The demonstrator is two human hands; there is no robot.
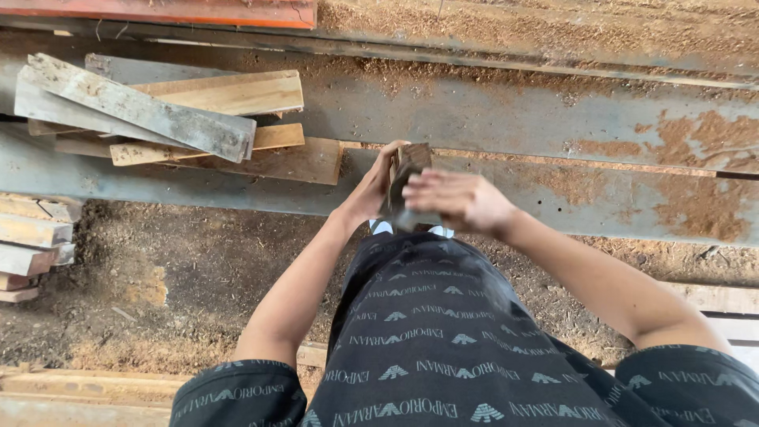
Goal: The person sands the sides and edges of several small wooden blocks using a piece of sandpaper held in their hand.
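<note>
Nearest to my camera I see the dark printed shirt (427, 348) of the person, which fills the bottom of the view, with both bare forearms going forward from the short sleeves. At the end of the arms, the two hands meet around one small block of wood (408, 170). The block stands on its edge, dark and a little worn, and it is located just above the near edge of the grey metal beam (553, 119) that crosses the whole view.

The left hand (373, 190) is closed on the left face of the block, with the fingers wrapped around its far side. The right hand (458, 199) lies against the right face, the fingers together and bent over the piece, so the block is pressed between both hands. I cannot tell if the bottom of the block touches the beam, because the hands cover that part.

On the beam, well to the left of the hands, lies a loose pile of planks (166, 119), some grey and some pale yellow, crossing one over another. At the left edge there is a second stack of short boards (32, 245) on the ground. Sawdust (696, 134) in a brown-orange colour covers parts of the beam, and the earth floor (198, 277) under it is also dusty.
</note>
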